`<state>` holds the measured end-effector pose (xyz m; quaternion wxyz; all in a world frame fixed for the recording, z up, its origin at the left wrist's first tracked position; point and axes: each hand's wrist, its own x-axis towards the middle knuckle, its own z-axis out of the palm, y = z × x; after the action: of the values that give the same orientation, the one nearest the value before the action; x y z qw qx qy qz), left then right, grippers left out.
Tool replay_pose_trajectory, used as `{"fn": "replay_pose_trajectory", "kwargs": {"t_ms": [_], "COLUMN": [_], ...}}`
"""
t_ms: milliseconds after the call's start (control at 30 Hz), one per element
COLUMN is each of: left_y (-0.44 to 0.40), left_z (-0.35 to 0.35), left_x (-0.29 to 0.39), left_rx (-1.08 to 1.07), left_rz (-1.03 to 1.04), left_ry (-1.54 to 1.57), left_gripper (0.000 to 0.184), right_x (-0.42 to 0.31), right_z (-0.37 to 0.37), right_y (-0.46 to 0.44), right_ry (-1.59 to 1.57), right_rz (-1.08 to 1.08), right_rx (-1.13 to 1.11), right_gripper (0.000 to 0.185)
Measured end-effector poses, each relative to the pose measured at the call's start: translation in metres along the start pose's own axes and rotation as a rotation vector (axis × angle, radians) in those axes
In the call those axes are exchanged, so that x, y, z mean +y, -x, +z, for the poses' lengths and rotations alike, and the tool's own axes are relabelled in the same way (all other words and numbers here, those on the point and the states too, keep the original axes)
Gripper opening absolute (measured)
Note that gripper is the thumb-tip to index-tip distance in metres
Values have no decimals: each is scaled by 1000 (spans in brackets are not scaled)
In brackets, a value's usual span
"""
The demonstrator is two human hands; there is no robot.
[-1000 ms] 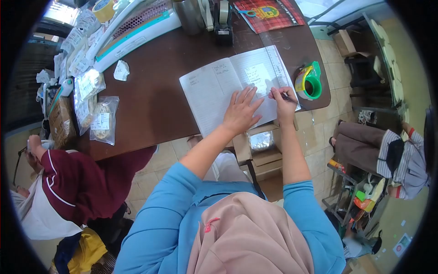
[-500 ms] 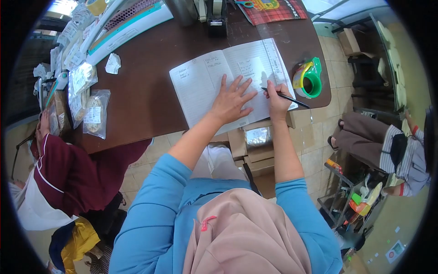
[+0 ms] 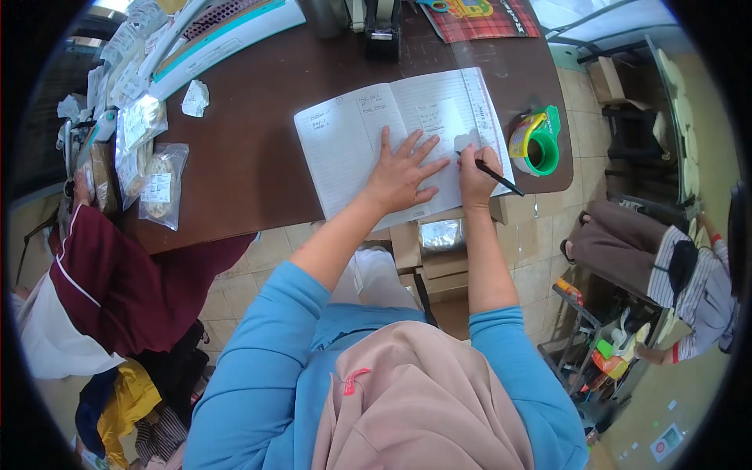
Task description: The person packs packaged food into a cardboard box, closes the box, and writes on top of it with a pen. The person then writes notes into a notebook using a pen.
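An open notebook (image 3: 337, 160) with ruled pages and handwriting lies on the brown table. My left hand (image 3: 398, 174) rests flat across the middle of it, fingers spread. In my right hand (image 3: 479, 178) is a black pen (image 3: 501, 179), gripped between thumb and fingers over the right page. The pen's tip is hidden by my fingers. A green tape dispenser (image 3: 551, 141) with a yellow side stands just right of the notebook.
Plastic packets (image 3: 163, 188) and paper slips pile up at the table's left. A black tape dispenser (image 3: 383, 35) and a red plaid packet (image 3: 486, 23) sit at the back. Cardboard boxes (image 3: 446, 274) are below the front edge. One person stands left, another right.
My right hand and pen have shifted slightly on the right page, with the pen more steeply angled. The whole view has moved a little. My left hand stays flat on the notebook.
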<state>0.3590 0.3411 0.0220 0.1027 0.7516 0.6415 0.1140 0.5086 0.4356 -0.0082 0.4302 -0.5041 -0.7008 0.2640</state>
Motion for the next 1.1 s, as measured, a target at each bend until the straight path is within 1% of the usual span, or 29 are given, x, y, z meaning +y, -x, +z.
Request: {"fn": "replay_pose_trajectory", "kwargs": {"t_ms": [33,100,133,200,300,333,367,433,467,500,533,567,600,633,700,733,800,833,867,900,933,967,1000,1033,1100], "left_y": [0,0,1,2,25,36,52,91,111,129,145,158,166,175,192,188,176,177,167,157,157,152,146,146,141], "left_z": [0,0,0,-4,-22,-30,-37,-35,-35,-34,-34,-35,-32,-19,13,11,4,20,6,-15,-8,-27,-28,-47,-80], "left_x": [0,0,0,1,7,10,14,19,21,23,26,29,30,29,20,17,7,-3,0,2,-3,0,4,5,8], "left_rx": [1,-21,-18,36,94,126,154,-38,-113,-187,-183,-280,-373,-362,-14,137,187,166,252,293,312,383,559,582,466], "left_rz": [0,-4,-1,48,68,54,40,-77,-107,-138,-140,-348,-559,-565,-1144,-1172,-1197,-1113,-1088,-1092,-1023,-932,-880,-888,-915], "left_ry": [0,-17,-16,-50,24,111,200,366,402,438,434,485,534,526,1022,1177,1421,1421,1381,1375,1256,1172,1151,1139,851], "left_gripper": [55,56,56,58,58,53,48,37,32,28,28,32,36,36,47,52,45,38,32,28,26,24,22,22,25], "right_x": [-1,-6,-10,-17,-22,-19,-17,-32,-38,-42,-46,-50,-52,-54,-59,-54,-51,-50,-46,-45,-46,-47,-51,-54,-59], "right_z": [1,1,-1,-8,-29,-38,-42,-52,-55,-53,-50,-45,-39,-33,-20,-15,-9,-5,-1,3,5,8,8,12,16], "right_y": [0,1,0,-4,-13,-15,-15,-18,-17,-17,-15,-14,-14,-12,-5,-6,-5,-5,-1,1,3,5,8,11,15], "right_ry": [1,-273,-271,-645,-653,-635,-636,5,127,123,223,323,372,363,480,484,546,556,612,623,649,641,664,648,677], "right_rz": [-1,243,241,475,433,440,436,236,285,278,197,113,146,135,-86,-170,-318,-307,-343,-333,-305,-276,-287,-305,-258], "right_rx": [0,58,61,128,105,12,13,-180,-278,-277,-361,-442,-553,-552,-458,-408,-325,-380,-371,-383,-404,-434,-433,-437,-478], "right_gripper": [27,29,29,31,34,34,34,33,33,33,33,33,34,34,33,37,45,52,52,52,49,48,46,46,46]}}
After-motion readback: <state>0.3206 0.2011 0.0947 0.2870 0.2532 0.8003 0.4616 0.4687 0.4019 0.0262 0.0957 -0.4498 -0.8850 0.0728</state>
